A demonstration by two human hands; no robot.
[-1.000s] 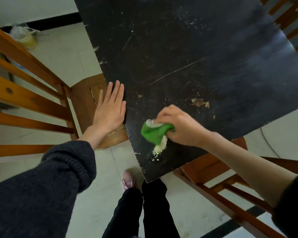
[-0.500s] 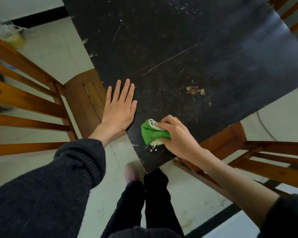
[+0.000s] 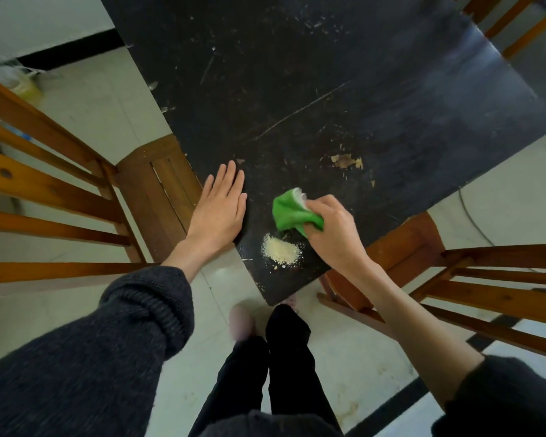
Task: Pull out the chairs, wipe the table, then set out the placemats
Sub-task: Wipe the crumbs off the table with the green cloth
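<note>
1. Right hand [image 3: 331, 234]: fingers curled tight around the bunched green cloth [image 3: 292, 212], pressing it onto the black surface [image 3: 328, 89] near its closest corner.
2. Left hand [image 3: 219, 211]: flat, fingers extended and held together, palm down at the surface's left edge.
3. Crumb pile [image 3: 281, 250]: just beside the cloth, toward the corner.
4. Wooden chairs [image 3: 44, 190]: one at each side of the corner.

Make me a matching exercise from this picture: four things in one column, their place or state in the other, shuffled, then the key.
1. cloth
2. crumbs
3. left hand
4. table

A. flat, open, at the table's edge
B. black and scratched
C. bunched in the right hand
D. pale pile near the table's corner

Pairs: 1-C, 2-D, 3-A, 4-B
</note>
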